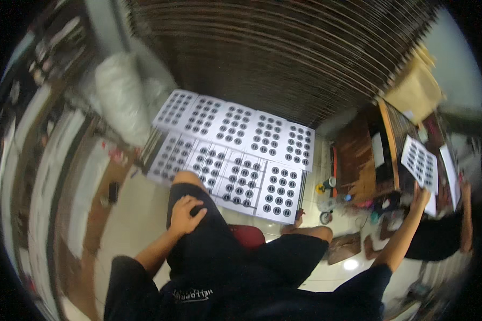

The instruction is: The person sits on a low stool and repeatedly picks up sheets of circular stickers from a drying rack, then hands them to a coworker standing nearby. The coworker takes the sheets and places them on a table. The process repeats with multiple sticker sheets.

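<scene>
My left hand (186,215) lies on my left thigh with its fingers spread, holding nothing. Out to the right, my right hand (422,199) grips the lower edge of a white printed sheet (420,165) covered in rows of dark round marks. More white shows beneath that sheet; I cannot tell if it is a second one. Before my knees, similar sheets lie in two rows. The far row (233,124) is uncovered, while thin bars cross part of the near row (238,182). The nearest right sheet (280,191) has no bars over it.
Dark stacked racks (284,48) rise beyond the sheets. A white plastic-wrapped bundle (122,99) stands left. At right are a wooden cabinet (359,155), a cardboard box (416,91) and a co-worker in black (434,235) beside another white sheet (451,176). Small containers (326,187) sit on the floor.
</scene>
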The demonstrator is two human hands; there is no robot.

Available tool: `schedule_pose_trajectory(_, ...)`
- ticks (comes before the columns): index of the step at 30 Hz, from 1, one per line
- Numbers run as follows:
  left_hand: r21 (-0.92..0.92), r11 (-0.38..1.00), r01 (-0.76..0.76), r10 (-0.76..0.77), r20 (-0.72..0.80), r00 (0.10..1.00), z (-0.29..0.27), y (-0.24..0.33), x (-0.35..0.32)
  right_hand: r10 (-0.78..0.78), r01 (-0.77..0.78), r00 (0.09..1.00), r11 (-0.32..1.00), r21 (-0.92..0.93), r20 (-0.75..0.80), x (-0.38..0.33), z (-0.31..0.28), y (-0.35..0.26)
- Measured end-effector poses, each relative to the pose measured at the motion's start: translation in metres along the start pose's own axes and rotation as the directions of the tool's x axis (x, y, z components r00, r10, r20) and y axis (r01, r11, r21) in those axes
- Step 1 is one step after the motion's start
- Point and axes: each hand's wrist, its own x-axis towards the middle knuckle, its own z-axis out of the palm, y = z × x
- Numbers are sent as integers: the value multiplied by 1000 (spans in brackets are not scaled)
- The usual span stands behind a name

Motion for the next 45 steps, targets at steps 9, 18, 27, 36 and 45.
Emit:
schedule_pose_trajectory(9, 6, 992, 126, -126, -13, 992, -3, 8, -3, -93, 66, 958, 992, 109, 270, -128, 46, -22)
schedule_pose_trajectory(18, -836, 368, 407, -53, 418, 907, 108, 108, 31, 196, -229, 947, 968, 107, 252, -364, 167, 83)
schedule_pose_trajectory(27, -889, 97, 448, -440, 366, 820, 143, 91, 40, 354, -405, 825, 914, 24, 441, -451, 213, 174)
schedule_pose_trajectory(36, -838, -43, 544, -707, 411, 576, 202, -15, 56, 269, 272, 732, 727, -630, 626, -389, 103, 183)
schedule_pose_trajectory(45, -817, 111, 566, -900, 159, 406, 298, -124, 22, -14, 456, 861, 461, -761, 508, -372, 12, 168)
